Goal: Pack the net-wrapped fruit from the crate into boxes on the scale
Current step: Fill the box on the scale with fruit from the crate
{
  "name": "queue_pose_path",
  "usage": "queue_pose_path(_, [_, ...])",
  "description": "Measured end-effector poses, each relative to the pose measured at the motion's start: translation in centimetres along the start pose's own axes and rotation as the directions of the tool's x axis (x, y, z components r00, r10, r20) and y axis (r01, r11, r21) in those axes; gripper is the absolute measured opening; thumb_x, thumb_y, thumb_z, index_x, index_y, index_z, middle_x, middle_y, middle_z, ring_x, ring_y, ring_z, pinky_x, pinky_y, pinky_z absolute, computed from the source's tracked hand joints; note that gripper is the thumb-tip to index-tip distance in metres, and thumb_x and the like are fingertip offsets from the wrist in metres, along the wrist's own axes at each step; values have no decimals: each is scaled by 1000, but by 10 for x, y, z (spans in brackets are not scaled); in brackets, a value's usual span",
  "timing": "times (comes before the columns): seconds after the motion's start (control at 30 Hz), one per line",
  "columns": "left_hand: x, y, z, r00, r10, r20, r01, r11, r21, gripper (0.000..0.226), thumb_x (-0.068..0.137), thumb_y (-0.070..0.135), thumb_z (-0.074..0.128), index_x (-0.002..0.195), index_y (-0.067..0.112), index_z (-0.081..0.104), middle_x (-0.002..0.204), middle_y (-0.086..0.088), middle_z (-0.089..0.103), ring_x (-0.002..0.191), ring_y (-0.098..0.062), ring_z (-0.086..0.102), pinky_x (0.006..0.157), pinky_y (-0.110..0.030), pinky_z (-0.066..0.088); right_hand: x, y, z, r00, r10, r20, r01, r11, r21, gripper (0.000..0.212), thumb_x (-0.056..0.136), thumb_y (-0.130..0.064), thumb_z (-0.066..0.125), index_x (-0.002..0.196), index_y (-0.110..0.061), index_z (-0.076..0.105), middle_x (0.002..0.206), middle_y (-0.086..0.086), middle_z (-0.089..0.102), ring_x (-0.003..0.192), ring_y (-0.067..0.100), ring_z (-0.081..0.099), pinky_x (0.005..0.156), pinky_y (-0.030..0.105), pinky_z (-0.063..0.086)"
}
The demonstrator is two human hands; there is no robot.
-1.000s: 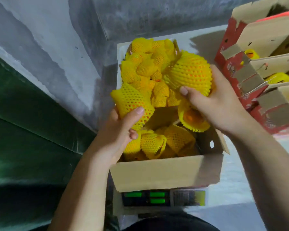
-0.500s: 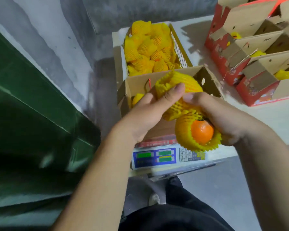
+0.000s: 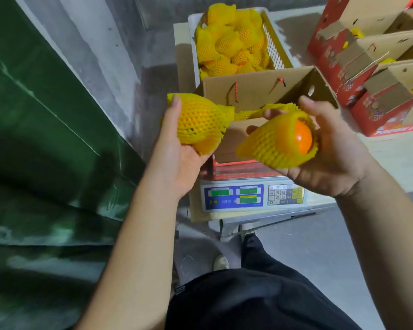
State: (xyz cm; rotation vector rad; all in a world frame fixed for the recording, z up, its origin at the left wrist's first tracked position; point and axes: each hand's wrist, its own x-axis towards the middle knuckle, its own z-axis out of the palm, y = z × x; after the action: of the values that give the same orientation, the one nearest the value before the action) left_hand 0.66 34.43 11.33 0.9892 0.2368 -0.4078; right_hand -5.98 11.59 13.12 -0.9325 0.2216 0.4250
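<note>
Head view, one frame; positions given relative to the scale (image 3: 253,198).

- Scale: white body, blue display panel and keypad facing the person, standing on a table (image 3: 391,158).
- Open box (image 3: 260,89): brown cardboard, red cord handles inside its far wall, sitting on the scale's platform. Its contents are hidden by the hands.
- Left hand (image 3: 177,151): above the scale's left edge, palm up, fingers and thumb curled around a net-wrapped fruit (image 3: 198,120) in yellow foam mesh.
- Right hand (image 3: 332,151): above the scale's right half, fingers curled around a second net-wrapped fruit (image 3: 279,141); the orange fruit shows through the open end of its sleeve. A strip of yellow netting (image 3: 267,109) shows between the two hands.
- Crate (image 3: 275,53): beyond the scale and box, heaped with yellow net-wrapped fruit.
- Red boxes (image 3: 367,75): to the right of the scale on the table, flaps open, some yellow netting visible inside.
</note>
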Motion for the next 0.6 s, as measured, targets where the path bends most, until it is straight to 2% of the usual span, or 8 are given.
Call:
queue_pose_path(0.1, [-4,-4,-10,993,-17,113,18,1000,-4,51,99,50,60,139,19,55,122,-5,77,111,-19,75,86,-35,61,1,4,3,999,-22,28,16,982,188,72,97,-59,50,151,-12,46,148,25,54,132,49,55,98,38,57])
queue_pose_path(0.17, [-5,-7,-14,980,-23,196,25,1000,-6,45,97,35,63,137,18,55,123,-4,77,114,-18,74,91,-35,61,2,5,6,998,-56,39,45,973,226,74,99,-57,49,156,-11,38,149,28,51,132,51,54,98,35,57])
queue_pose_path(0.23, [-5,-11,-15,974,5,226,-1,1000,-19,46,93,18,66,138,14,54,124,-6,76,113,-20,74,91,-37,61,3,7,10,992,-112,60,95,968,232,84,91,-50,69,156,-8,37,151,28,49,135,49,53,100,34,56])
queue_pose_path(0.3, [-4,-13,-13,976,29,214,-27,1000,-16,51,90,11,68,139,11,53,123,-9,76,109,-22,75,88,-38,62,3,8,13,982,-163,98,136,962,236,104,69,-38,94,152,-5,42,152,28,48,138,46,50,98,33,58])
queue_pose_path(0.37, [-3,-14,-10,984,24,178,-26,1000,7,57,90,19,71,143,10,53,123,-9,75,104,-22,76,83,-37,63,3,8,14,972,-204,117,172,956,240,105,60,-34,99,147,-4,47,153,28,47,137,45,51,95,30,59])
queue_pose_path(0.43, [-3,-13,-8,990,-24,135,14,997,77,64,89,42,69,144,13,56,120,-7,76,98,-20,77,81,-35,62,1,9,13,963,-237,131,198,946,255,105,62,-38,97,148,-4,45,153,29,46,138,46,50,101,31,56])
queue_pose_path(0.53, [0,-11,-10,989,-82,119,66,988,138,82,80,74,60,136,14,64,116,-6,79,100,-20,77,87,-36,62,-4,7,12,951,-261,166,209,938,278,107,64,-45,93,150,-7,43,152,27,48,140,46,47,110,29,45])
queue_pose_path(0.6, [2,-9,-10,989,-81,127,66,991,114,93,72,78,63,138,14,63,120,-9,77,108,-23,76,94,-40,61,-6,6,9,954,-265,141,226,943,243,92,67,-36,95,143,-6,52,147,24,53,138,41,52,107,25,48])
